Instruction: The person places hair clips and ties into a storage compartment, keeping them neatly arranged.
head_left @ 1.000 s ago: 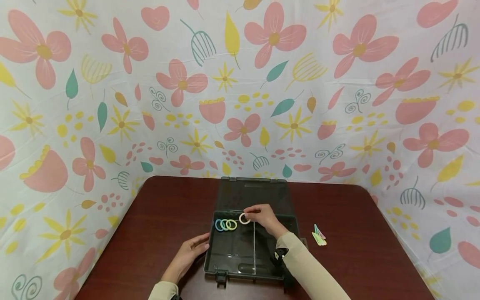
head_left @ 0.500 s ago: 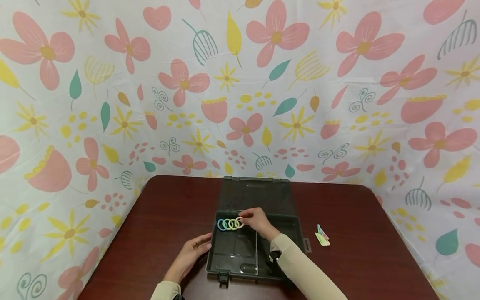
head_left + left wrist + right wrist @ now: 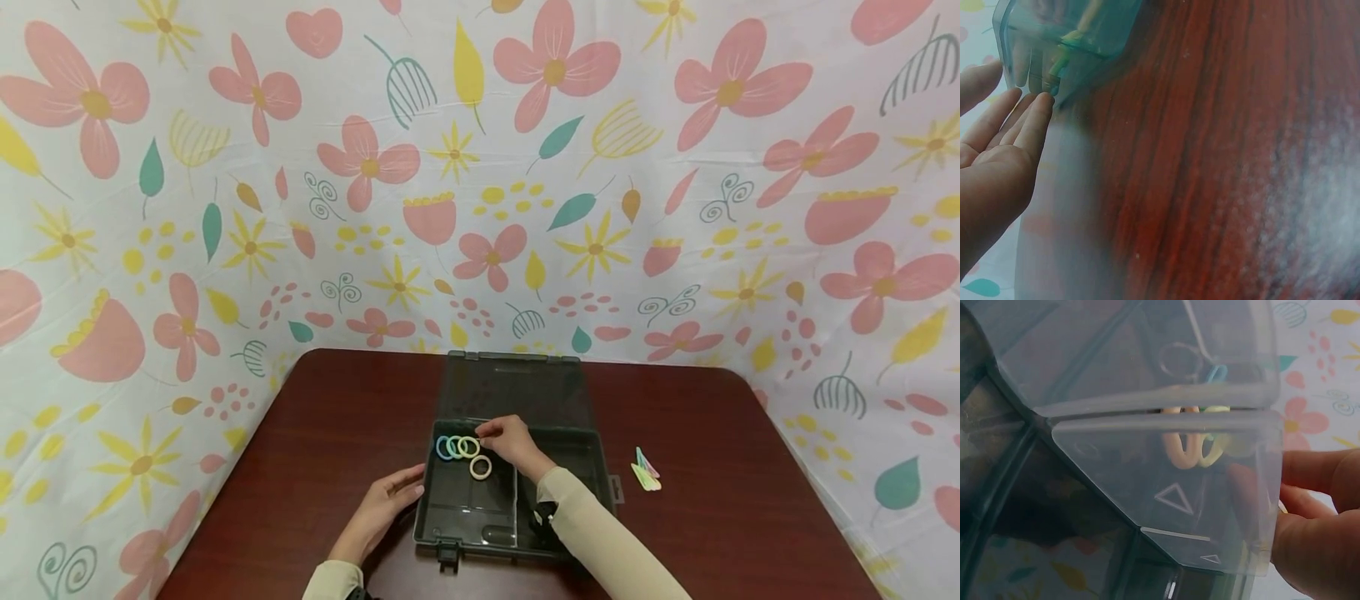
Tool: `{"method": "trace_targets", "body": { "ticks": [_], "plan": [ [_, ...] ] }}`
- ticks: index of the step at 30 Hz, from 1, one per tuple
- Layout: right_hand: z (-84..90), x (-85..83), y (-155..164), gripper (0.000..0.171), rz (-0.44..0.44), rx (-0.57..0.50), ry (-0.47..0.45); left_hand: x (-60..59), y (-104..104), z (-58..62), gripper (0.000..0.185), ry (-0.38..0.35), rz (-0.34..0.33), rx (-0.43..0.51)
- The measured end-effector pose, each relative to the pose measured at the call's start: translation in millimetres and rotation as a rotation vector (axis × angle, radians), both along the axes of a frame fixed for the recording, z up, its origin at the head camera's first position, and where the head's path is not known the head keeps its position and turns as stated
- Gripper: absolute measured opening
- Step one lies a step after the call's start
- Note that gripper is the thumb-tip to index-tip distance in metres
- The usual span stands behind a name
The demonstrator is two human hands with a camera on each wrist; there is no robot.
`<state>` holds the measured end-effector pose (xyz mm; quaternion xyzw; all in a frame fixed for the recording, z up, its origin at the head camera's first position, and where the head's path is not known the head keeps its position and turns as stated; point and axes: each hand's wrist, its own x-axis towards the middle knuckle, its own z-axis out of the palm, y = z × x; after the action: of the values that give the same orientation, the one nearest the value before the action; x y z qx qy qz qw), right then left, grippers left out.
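a dark, see-through box [image 3: 570,454] lies open on a red-brown table [image 3: 322,417], its lid [image 3: 517,387] folded flat toward the flowered backdrop [image 3: 480,167]. the right hand [image 3: 508,439] reaches into the far end of the box, beside the divider [image 3: 516,500], with its fingers bent down at the end of a row of rings [image 3: 457,447]: blue, green and yellow ones that overlap along the far wall of the left compartment. whether the fingertips pinch a ring or only touch the row cannot be told from the head view, and the right wrist view shows only blurred clear plastic with a few rings behind it. a cream ring [image 3: 481,467] lies flat on the box floor just beside the row and close under the right hand, free of the fingers. the left hand [image 3: 381,508] rests on the table at the box's left wall, fingers straight and relaxed, tips against the wall [image 3: 1054,69] in the left wrist view; it holds nothing. to the right of the box, well apart from both hands, a small bunch of pastel clips [image 3: 645,471] lies on the table. both sleeves [image 3: 600,542] are beige.
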<state>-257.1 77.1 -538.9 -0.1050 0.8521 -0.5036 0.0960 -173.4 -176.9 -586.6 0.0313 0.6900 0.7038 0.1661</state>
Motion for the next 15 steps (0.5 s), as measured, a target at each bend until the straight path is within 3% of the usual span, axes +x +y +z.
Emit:
{"method": "trace_targets", "body": {
  "ticks": [7, 15],
  "plan": [
    [-0.2, -0.2, 4.0, 0.022, 0.189, 0.086, 0.058, 0.8, -0.9, -0.5, 0.055, -0.009, 0.000, 0.000],
    [2.7, -0.2, 7.5, 0.027, 0.339, 0.185, 0.101, 0.3, -0.6, 1.4, 0.054, -0.020, 0.003, -0.006]
  ]
}}
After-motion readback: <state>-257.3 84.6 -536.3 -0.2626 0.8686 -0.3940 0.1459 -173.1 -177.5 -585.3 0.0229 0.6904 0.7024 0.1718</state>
